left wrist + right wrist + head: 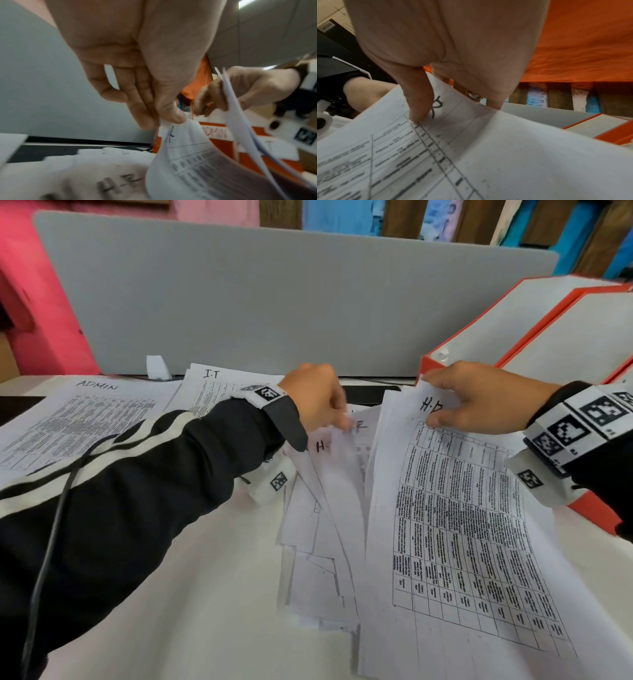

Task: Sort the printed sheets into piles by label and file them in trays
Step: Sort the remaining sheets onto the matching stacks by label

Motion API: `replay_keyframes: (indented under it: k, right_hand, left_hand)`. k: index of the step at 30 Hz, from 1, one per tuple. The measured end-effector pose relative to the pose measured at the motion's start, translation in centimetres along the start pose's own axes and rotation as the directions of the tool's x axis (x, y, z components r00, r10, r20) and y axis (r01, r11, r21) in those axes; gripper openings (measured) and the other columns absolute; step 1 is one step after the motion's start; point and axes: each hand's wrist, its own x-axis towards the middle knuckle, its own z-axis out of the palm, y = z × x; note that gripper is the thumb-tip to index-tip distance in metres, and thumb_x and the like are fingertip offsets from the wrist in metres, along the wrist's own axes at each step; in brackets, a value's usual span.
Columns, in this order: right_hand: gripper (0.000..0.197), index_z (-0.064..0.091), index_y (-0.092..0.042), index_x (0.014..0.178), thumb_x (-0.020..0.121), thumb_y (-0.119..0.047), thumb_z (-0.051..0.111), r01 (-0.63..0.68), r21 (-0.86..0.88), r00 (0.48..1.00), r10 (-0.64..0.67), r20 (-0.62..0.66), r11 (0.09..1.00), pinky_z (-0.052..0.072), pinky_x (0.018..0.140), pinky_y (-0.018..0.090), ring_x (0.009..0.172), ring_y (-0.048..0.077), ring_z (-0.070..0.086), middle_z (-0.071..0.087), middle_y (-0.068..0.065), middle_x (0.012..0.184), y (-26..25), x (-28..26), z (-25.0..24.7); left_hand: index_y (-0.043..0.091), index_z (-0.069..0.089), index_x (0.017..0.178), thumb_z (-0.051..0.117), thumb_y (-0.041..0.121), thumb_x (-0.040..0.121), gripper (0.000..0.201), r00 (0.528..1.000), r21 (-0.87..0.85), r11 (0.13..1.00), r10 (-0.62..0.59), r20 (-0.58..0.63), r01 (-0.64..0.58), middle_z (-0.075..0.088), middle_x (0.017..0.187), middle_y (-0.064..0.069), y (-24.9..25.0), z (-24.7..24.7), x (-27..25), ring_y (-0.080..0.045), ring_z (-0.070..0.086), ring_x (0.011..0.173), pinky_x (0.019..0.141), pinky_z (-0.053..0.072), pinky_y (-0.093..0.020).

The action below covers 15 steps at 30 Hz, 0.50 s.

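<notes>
Now an H.R sheet (337,474) is pinched at its top edge by the left hand (317,398), while the H.R stack (462,525) at 3 o'clock is gripped by the right hand (479,398), seemingly for gathering one label before the trays (513,337).

Your left hand (317,397) sat at twelve o'clock, arm reaching across from eight, fingers (137,94) and thumb pinched together, pointing down. Your right hand (479,398) came in from three o'clock, thumb (419,97) pressed down, fingers curled beneath.
</notes>
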Motion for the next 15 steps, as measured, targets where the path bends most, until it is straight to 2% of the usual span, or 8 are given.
replay_keyframes:
  k: [2,5,6,8,9,12,13,15]
  right_hand:
    - [0.028,0.072,-0.017,0.114,0.088,-0.007,0.077,0.061,0.025,0.998,-0.061,-0.033,0.998,0.05,0.09,0.032,0.099,0.012,0.065,0.072,-0.007,0.109,-0.6,0.6,0.5]
    - [0.025,0.068,-0.012,0.11,0.088,-0.005,0.077,0.089,0.051,0.995,-0.088,-0.038,0.995,0.048,0.083,0.014,0.093,0.007,0.063,0.068,-0.013,0.101,-0.8,0.8,0.7]
    - [0.025,0.064,-0.015,0.105,0.087,-0.005,0.078,0.086,0.037,0.995,-0.084,-0.047,0.996,0.051,0.087,0.019,0.091,0.009,0.061,0.066,-0.013,0.097,-0.4,0.7,0.7]
    - [0.032,0.058,-0.018,0.103,0.084,-0.006,0.081,0.04,0.04,0.996,-0.036,-0.082,0.998,0.055,0.088,0.045,0.092,0.018,0.065,0.067,-0.004,0.098,0.6,0.2,0.0]
    - [0.035,0.058,-0.02,0.106,0.084,-0.006,0.081,0.016,0.068,0.996,-0.01,-0.09,0.998,0.056,0.088,0.048,0.095,0.019,0.068,0.069,-0.003,0.101,1.0,-0.3,-0.6]
    - [0.037,0.066,-0.028,0.106,0.084,-0.003,0.082,-0.018,0.109,0.997,0.026,-0.077,0.994,0.057,0.087,0.025,0.093,0.001,0.071,0.075,-0.014,0.099,2.1,-2.2,-2.4]
    - [0.033,0.07,-0.028,0.102,0.084,-0.004,0.082,-0.03,0.091,0.997,0.037,-0.071,0.995,0.057,0.085,0.025,0.089,-0.001,0.071,0.077,-0.016,0.095,2.3,-2.7,-2.8]
    - [0.024,0.075,-0.025,0.097,0.084,-0.005,0.082,-0.062,0.071,0.995,0.067,-0.072,0.996,0.06,0.085,0.039,0.086,0.003,0.073,0.078,-0.015,0.091,2.5,-3.2,-3.3]
  left_hand:
    - [0.015,0.076,0.071,0.074,0.017,0.082,0.011,0.989,-0.107,0.984,0.147,0.013,-0.145,0.071,0.064,0.004,1.7,0.2,-0.2,-0.011,0.06,0.061,0.061,0.047,-0.018]
    - [0.008,0.075,0.079,0.059,0.001,0.089,0.02,0.974,-0.276,0.935,0.222,-0.04,-0.224,0.065,0.065,0.001,3.5,0.1,0.0,-0.007,0.053,0.054,0.058,0.046,-0.022]
    - [0.007,0.074,0.082,0.057,0.004,0.094,0.021,0.979,-0.355,0.914,0.202,-0.026,-0.198,0.067,0.068,0.002,3.5,0.0,0.2,-0.004,0.057,0.053,0.056,0.047,-0.02]
    - [0.006,0.074,0.089,0.054,0.025,0.103,0.031,0.992,-0.398,0.911,0.125,0.03,-0.103,0.073,0.077,0.002,2.8,0.1,0.6,-0.004,0.067,0.056,0.057,0.05,-0.019]
    - [0.008,0.075,0.089,0.055,0.039,0.101,0.039,0.995,-0.3,0.952,0.076,0.06,-0.055,0.075,0.082,0.0,2.0,0.3,0.9,-0.01,0.071,0.063,0.062,0.052,-0.022]
    - [0.014,0.078,0.095,0.07,0.066,0.08,0.055,0.972,0.239,0.969,-0.113,0.207,0.062,0.076,0.097,-0.003,-0.6,1.5,1.2,-0.023,0.072,0.09,0.083,0.058,-0.033]
    - [0.012,0.078,0.101,0.074,0.069,0.074,0.062,0.946,0.322,0.944,-0.168,0.275,0.074,0.076,0.102,-0.004,-1.2,1.9,1.2,-0.023,0.071,0.094,0.085,0.057,-0.032]
    - [0.008,0.076,0.109,0.078,0.065,0.073,0.068,0.92,0.327,0.94,-0.208,0.332,0.094,0.075,0.107,-0.008,-1.6,2.2,1.1,-0.023,0.069,0.092,0.087,0.056,-0.032]
